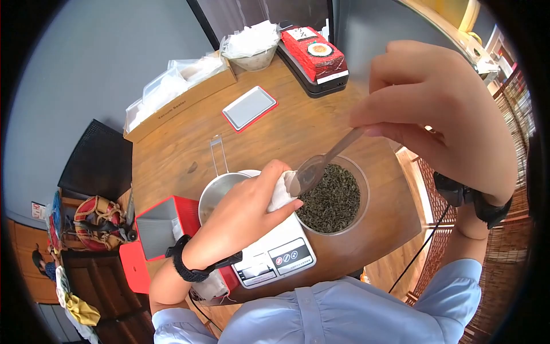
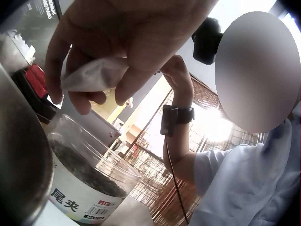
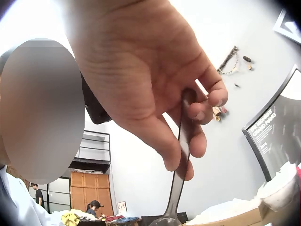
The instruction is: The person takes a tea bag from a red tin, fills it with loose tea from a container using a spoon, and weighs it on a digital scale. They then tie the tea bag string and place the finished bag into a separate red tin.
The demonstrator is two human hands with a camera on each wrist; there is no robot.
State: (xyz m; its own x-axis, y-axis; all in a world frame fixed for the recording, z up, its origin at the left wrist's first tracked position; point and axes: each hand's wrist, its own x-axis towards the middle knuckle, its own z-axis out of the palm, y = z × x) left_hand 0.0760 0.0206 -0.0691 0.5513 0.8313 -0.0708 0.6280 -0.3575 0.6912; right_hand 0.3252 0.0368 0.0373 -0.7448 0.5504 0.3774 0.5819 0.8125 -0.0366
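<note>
Well, nearest on the left, my left hand (image 1: 235, 212) pinches a small white pouch (image 1: 279, 195) that looks light, limp and easily crumpled, best held by its edges, while my right hand (image 1: 438, 103), reaching in from the right, pinches the handle of a spoon (image 1: 335, 152) I judge stiff, light and perhaps slick, its bowl at the pouch's mouth. Both meet near the left rim of a clear tub (image 2: 84, 200) of dark dried leaves (image 1: 335, 198), labelled 尾夹 beside a barcode; on the far left, a cardboard box (image 1: 183, 107) reads "Vacuum Sealer".
</note>
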